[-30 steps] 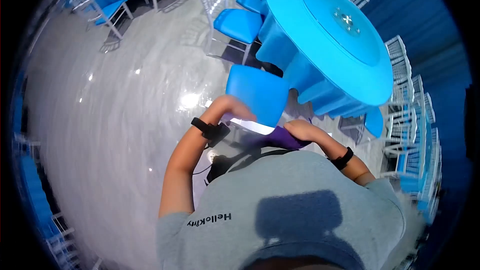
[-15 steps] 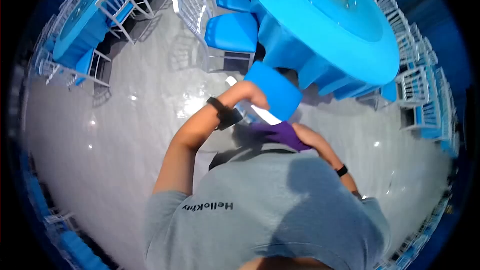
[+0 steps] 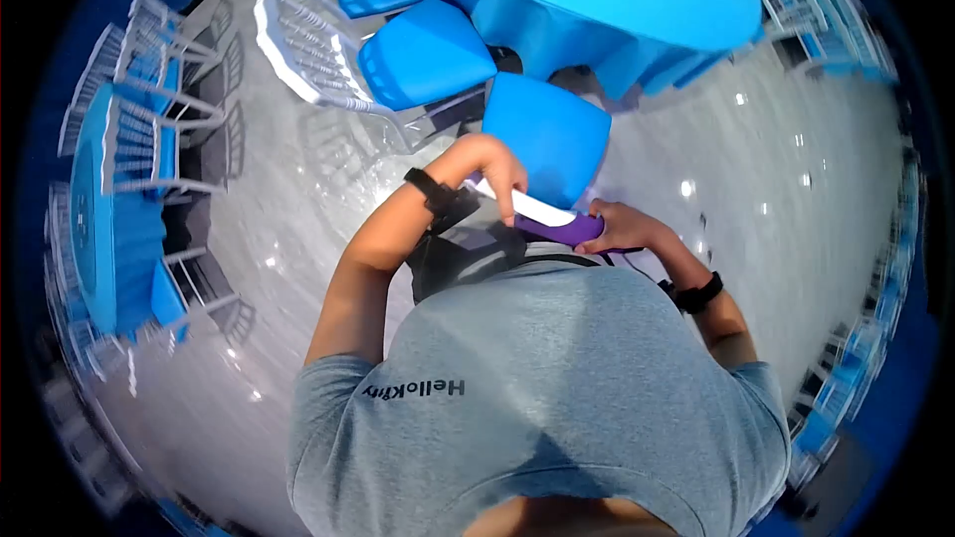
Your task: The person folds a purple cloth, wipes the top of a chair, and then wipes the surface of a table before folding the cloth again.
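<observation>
A white chair with a blue seat [image 3: 547, 134] stands right in front of me, its white top rail [image 3: 545, 211] close to my waist. My left hand [image 3: 492, 167] is closed over the left part of that rail, fingers curled downward. Against the right end of the rail lies a purple cloth [image 3: 562, 230]. My right hand [image 3: 625, 227] grips the cloth at that end, thumb and fingers bent around it. The lower part of the chair back is hidden by my hands and body.
Beyond the chair is a round table with a blue cloth [image 3: 597, 0]. Another white chair [image 3: 308, 50] with a blue seat [image 3: 428, 52] stands to its left. A second blue table [image 3: 99, 229] with white chairs is at far left. More chairs [image 3: 841, 368] line the right side.
My view has turned, so the round table sits higher and the left table lower. The purple cloth now looks narrower along the rail, and my right hand grips its end.
</observation>
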